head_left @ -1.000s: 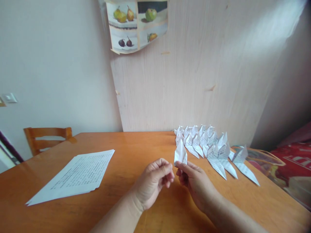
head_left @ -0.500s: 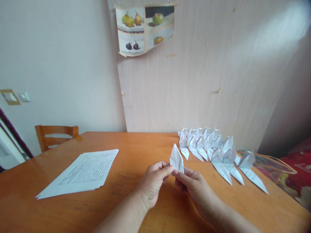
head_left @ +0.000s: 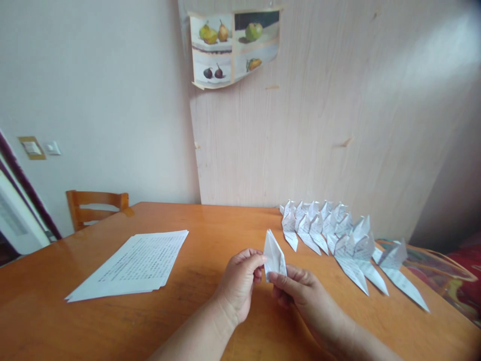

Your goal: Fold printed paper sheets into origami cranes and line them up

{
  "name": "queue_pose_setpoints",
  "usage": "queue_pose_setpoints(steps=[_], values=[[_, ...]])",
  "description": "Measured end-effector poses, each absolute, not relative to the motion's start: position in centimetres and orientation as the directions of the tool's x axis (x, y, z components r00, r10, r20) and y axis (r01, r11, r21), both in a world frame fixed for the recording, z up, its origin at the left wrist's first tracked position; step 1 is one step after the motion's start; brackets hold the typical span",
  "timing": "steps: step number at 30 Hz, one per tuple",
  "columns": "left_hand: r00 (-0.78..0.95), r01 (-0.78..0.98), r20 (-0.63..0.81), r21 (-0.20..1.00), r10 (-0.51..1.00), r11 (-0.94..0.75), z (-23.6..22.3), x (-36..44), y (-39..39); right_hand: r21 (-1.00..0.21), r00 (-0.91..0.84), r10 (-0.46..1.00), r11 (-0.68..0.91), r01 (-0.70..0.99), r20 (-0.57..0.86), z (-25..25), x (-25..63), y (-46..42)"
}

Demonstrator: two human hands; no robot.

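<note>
A small piece of folded white paper (head_left: 274, 254), pointed at the top, is held upright above the table between both hands. My left hand (head_left: 243, 276) pinches its left edge between thumb and fingers. Lower down, my right hand (head_left: 296, 287) grips the bottom right corner, the thumb lying across the front. The other fingertips of both hands are partly hidden behind the paper and the palms. To the right stand several folded paper figures (head_left: 353, 253) with printed text, set in rows with pointed tails toward me.
A stack of printed sheets (head_left: 131, 265) lies on the left of the wooden table (head_left: 188, 321). Behind the table's far left corner is a wooden chair (head_left: 98, 198). A clear plastic bag (head_left: 439, 265) sits beyond the right edge. Fruit pictures (head_left: 236, 50) hang on the wall board.
My right thumb has slid down toward the paper's bottom corner, so more of its front shows. The paper has turned slightly. The whole view has shifted a little to the left.
</note>
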State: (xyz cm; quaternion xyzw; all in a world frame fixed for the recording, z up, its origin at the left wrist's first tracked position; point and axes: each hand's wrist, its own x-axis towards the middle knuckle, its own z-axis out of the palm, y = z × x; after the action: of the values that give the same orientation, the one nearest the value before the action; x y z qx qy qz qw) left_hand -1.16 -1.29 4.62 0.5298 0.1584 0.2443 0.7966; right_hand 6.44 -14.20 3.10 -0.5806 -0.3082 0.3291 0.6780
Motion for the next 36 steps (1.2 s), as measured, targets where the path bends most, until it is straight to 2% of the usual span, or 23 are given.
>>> queue_pose_setpoints(steps=[9,14,16,20,26,36], values=[[0.858,-0.238,0.053,0.923,0.512,0.303,4.4,-1.3,-1.4,-0.987,0.594,0.803,0.118,-0.105,0.033,3.3,6.6,-14.3],[0.968,-0.117,0.034,0.938,0.250,0.327,4.8,-1.8,-2.0,-0.991,0.551,0.833,0.101,-0.087,0.036,3.1,6.6,-14.4],[0.978,-0.087,0.013,0.932,0.208,0.351,4.9,-1.8,-2.2,-0.992,0.528,0.848,0.097,-0.082,0.040,2.9,6.6,-14.4],[0.969,-0.076,-0.022,0.922,0.247,0.380,4.7,-1.6,-2.3,-0.993,0.514,0.857,0.085,-0.080,0.031,2.4,6.4,-14.3],[0.975,-0.048,-0.052,0.900,0.217,0.432,4.1,-1.3,-1.8,-0.997,0.489,0.872,0.062,-0.050,0.030,2.5,6.0,-14.2],[0.952,-0.070,-0.075,0.891,0.298,0.448,4.3,-1.4,-2.0,-0.999,0.467,0.884,0.026,-0.023,0.012,2.5,6.1,-14.3]])
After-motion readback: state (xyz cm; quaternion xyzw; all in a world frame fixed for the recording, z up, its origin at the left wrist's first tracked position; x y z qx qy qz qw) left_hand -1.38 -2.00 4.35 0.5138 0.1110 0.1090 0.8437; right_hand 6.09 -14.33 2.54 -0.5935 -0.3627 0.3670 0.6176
